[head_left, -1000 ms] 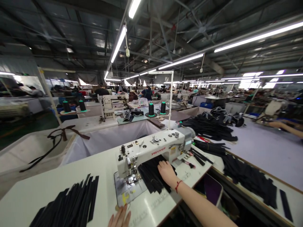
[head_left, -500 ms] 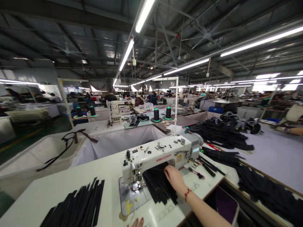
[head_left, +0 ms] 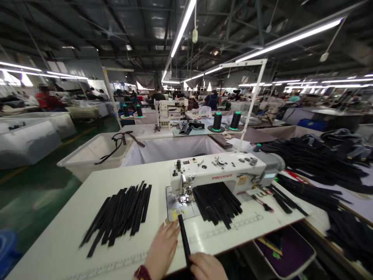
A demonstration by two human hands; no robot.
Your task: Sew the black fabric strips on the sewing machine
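Note:
A narrow black fabric strip lies in front of the white sewing machine, its far end close to the metal needle plate. My right hand is closed round the strip's near end at the table edge. Beside the strip's far end, my left hand rests on the table with fingers stretched out, fingertips at or very near its edge. A bundle of black strips lies under the machine arm, right of the needle. Another spread pile of black strips lies to the left.
Scissors or snips with a dark handle lie right of the bundle. A purple-lined open drawer sits below the table's right side. Black pieces heap on the right-hand table. Behind the machine are a fabric-lined bin and thread cones.
My right hand has left the bundle under the machine arm and come toward me, now gripping one strip. My left hand has moved forward into view beside it. The view has turned left.

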